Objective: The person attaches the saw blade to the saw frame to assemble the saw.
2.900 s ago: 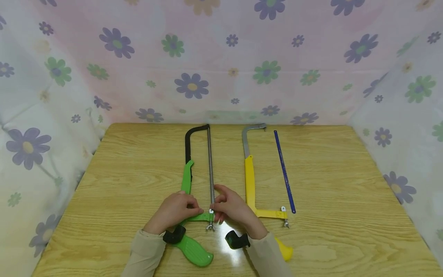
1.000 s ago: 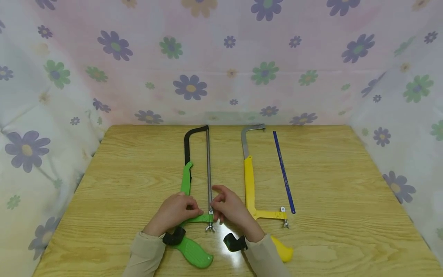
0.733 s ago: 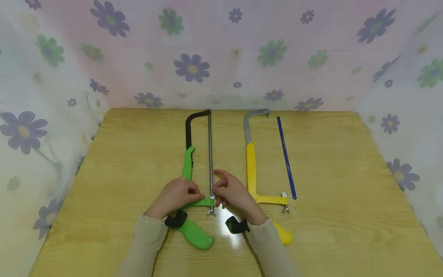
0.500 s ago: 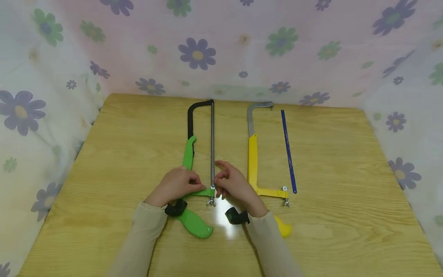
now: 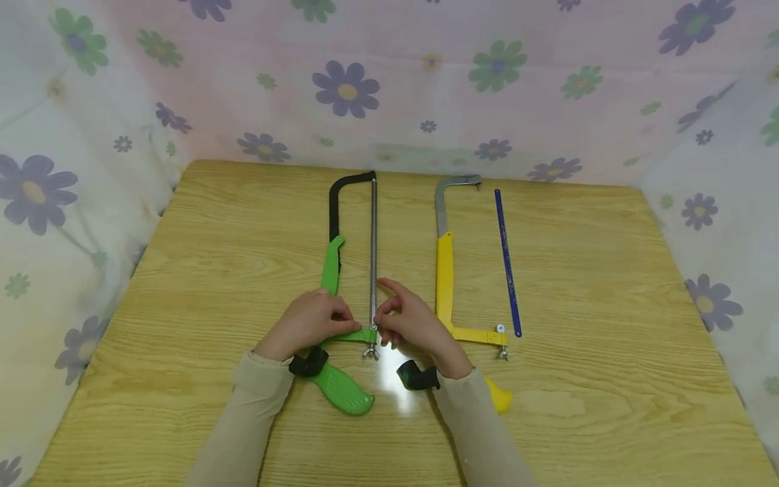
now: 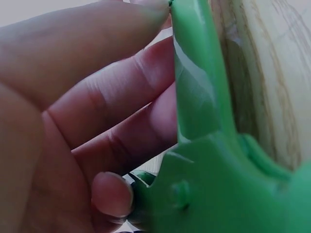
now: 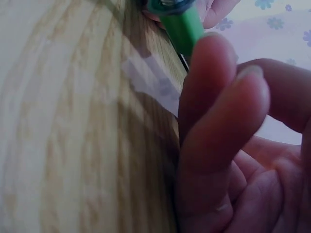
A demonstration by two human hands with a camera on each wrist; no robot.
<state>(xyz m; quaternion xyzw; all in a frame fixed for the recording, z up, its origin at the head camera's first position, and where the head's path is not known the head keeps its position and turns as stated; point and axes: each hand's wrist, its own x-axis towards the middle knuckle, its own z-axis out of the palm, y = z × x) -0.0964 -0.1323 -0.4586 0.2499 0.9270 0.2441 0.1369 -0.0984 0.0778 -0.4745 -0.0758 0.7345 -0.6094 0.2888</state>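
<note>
Green hacksaw (image 5: 331, 265) is lying on the worktop (image 5: 596, 338). Looks to me like the step is seating its blade (image 5: 374, 250) at the near end; next move probably calls for holding that steady and snugging the wing nut (image 5: 370, 352). Left hand (image 5: 309, 322) grips the frame, fingers curled; right hand (image 5: 412, 326) is half-curled at the blade, can't tell if pinching.

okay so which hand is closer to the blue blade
Right. The right hand is left of the blue blade, at the grey blade's near end; the left hand is farther left, gripping the green saw.
</note>
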